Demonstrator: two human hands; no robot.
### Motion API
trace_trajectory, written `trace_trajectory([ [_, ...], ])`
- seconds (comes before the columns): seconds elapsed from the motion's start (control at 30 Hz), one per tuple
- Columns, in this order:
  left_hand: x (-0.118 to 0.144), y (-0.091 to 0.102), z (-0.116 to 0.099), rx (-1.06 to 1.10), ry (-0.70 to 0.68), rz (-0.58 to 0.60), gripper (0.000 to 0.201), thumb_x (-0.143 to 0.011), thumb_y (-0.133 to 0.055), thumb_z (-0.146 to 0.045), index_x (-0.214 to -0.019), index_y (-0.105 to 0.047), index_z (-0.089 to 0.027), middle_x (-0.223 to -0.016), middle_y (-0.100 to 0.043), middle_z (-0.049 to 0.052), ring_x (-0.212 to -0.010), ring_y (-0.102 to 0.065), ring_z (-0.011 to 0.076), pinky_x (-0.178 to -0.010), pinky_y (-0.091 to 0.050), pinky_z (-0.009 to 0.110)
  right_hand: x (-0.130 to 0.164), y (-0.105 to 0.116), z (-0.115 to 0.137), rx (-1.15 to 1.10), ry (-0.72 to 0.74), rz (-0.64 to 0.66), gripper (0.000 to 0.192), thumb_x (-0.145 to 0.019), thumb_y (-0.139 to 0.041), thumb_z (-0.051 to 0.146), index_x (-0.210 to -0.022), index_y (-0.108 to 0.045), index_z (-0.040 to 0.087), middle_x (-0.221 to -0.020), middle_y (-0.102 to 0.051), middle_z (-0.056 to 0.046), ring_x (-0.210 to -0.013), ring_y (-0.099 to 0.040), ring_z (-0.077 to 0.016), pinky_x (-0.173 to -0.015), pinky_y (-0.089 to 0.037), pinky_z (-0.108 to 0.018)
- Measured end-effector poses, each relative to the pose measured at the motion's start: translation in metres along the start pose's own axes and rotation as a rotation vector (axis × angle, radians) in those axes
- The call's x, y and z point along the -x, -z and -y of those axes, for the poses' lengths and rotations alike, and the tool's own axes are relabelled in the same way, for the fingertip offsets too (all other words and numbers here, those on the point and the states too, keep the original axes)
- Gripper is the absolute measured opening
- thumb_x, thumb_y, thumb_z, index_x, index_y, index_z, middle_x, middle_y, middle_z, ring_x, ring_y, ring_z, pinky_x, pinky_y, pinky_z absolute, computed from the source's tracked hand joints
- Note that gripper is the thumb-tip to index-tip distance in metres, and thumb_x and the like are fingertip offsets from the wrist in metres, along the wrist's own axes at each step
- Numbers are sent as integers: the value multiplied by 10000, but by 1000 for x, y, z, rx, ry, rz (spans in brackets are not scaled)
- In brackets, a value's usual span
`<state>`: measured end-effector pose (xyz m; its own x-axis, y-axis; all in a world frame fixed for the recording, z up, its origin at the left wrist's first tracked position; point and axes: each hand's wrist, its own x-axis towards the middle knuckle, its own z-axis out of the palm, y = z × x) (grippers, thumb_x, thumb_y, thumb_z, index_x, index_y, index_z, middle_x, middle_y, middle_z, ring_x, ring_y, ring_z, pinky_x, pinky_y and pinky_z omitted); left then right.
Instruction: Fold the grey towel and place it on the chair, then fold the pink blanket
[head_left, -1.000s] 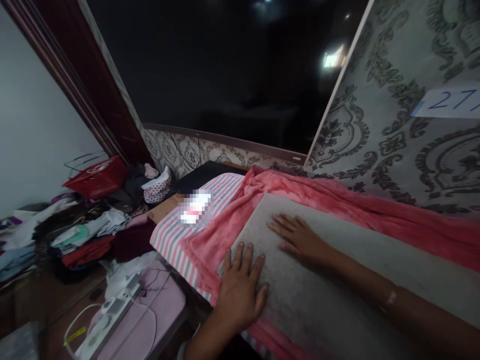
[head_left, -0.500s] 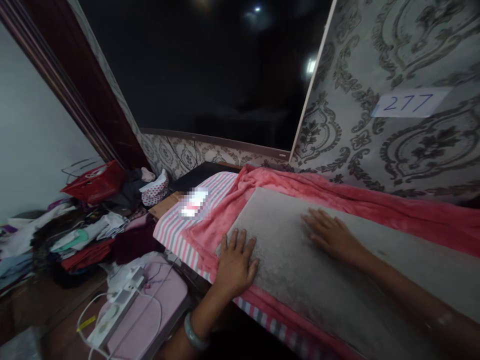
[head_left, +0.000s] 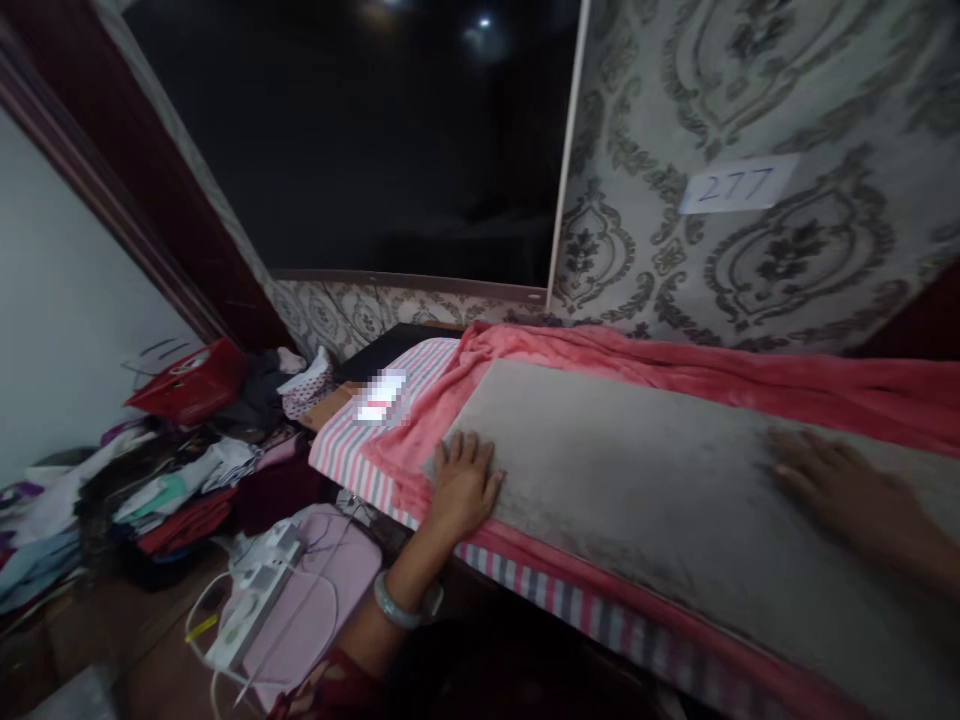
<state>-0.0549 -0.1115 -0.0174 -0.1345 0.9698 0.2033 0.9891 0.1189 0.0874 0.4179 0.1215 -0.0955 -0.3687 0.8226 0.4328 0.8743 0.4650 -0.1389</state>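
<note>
We see a grey cloth (head_left: 637, 480) spread flat over a pink blanket (head_left: 675, 375) on the tabletop. Our left hand (head_left: 463, 482) presses open-palmed on its left end; our right hand (head_left: 847, 490) lies flat, fingers spread, further right.

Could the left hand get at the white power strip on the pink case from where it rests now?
Probably yes. The left hand lies flat on the grey cloth at the near corner, holding nothing; the power strip sits lower to its left, with nothing visible between.

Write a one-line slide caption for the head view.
Left hand and right hand pressed flat, far apart, on a grey cloth over a pink blanket.
</note>
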Motion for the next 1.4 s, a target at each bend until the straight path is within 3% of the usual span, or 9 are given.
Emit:
trace_trajectory([
  [0.2, -29, -3, -78, 113, -415, 81, 549, -950, -513, -436, -1469, -465, -263, -1595, -363, 105, -1493, -254, 344, -1190, -174, 642, 56, 54, 65, 114, -84, 353, 678, -953, -171, 631, -1560, -309, 362, -1636, -243, -8, -1493, -225, -330, -1125, -295, -635],
  [0.37, -38, -30, -101, 97, -472, 137, 542, -961, -477, -416, -1487, -448, -293, -1606, -343, 77, -1499, -225, 365, -1168, -198, 663, 101, 88, -5, 247, -432, 351, 669, -974, -158, 575, -1581, -259, 315, -1647, -202, -20, -1500, -209, -308, -1140, -272, -623],
  [0.53, -47, -22, -96, 25, -468, 207, 553, -965, -438, -432, -1500, -430, -291, -1615, -320, 67, -1504, -216, 357, -1166, -221, 640, 139, 123, -67, 268, -687, 327, 686, -962, -184, 592, -1561, -332, 292, -1619, -277, -87, -1446, -312, -388, -1068, -318, -704],
  [0.67, -63, -3, -115, -43, -476, 259, 542, -956, -433, -437, -1455, -506, -240, -1560, -417, 119, -1463, -324, 357, -1157, -261, 612, 124, 138, -49, 330, -785, 297, 684, -973, -231, 578, -1552, -357, 237, -1606, -293, -148, -1466, -254, -408, -1086, -264, -718],
  [0.83, -109, 10, -181, -26, -658, 274, 544, -945, -450, -418, -1464, -488, -261, -1569, -402, 116, -1469, -326, 322, -1173, -243, 587, 69, 126, 4, 146, -427, 366, 640, -999, -281, 532, -1592, -226, 297, -1660, -133, -75, -1515, -143, -322, -1147, -245, -619],
  [0.93, -143, 1, -220, -27, -693, 265, 572, -950, -433, -429, -1493, -443, -250, -1599, -339, 133, -1483, -290, 333, -1167, -227, 606, 42, 115, 12, 62, -333, 397, 657, -1000, -296, 533, -1600, -192, 285, -1661, -102, -87, -1521, -121, -305, -1172, -195, -595],
  [1.03, -166, -19, -242, -57, -667, 211, 596, -962, -404, -451, -1516, -405, -232, -1610, -313, 147, -1479, -283, 367, -1143, -244, 633, 24, 109, -7, 49, -370, 397, 639, -1011, -265, 536, -1595, -220, 281, -1658, -135, -81, -1522, -127, -288, -1183, -163, -582],
  [1.2, -171, -50, -244, -80, -645, 50, 593, -981, -365, -462, -1525, -392, -228, -1609, -320, 129, -1479, -271, 385, -1146, -250, 626, 16, 112, -72, 90, -489, 340, 616, -1019, -238, 544, -1569, -305, 274, -1648, -202, -57, -1514, -158, -285, -1196, -119, -566],
  [1.4, -172, -56, -242, -76, -649, 26, 577, -970, -395, -435, -1515, -412, -246, -1594, -355, 117, -1472, -297, 371, -1140, -274, 624, 25, 113, -130, 112, -651, 285, 617, -1017, -230, 527, -1573, -294, 265, -1650, -192, -70, -1515, -146, -297, -1186, -147, -587],
])
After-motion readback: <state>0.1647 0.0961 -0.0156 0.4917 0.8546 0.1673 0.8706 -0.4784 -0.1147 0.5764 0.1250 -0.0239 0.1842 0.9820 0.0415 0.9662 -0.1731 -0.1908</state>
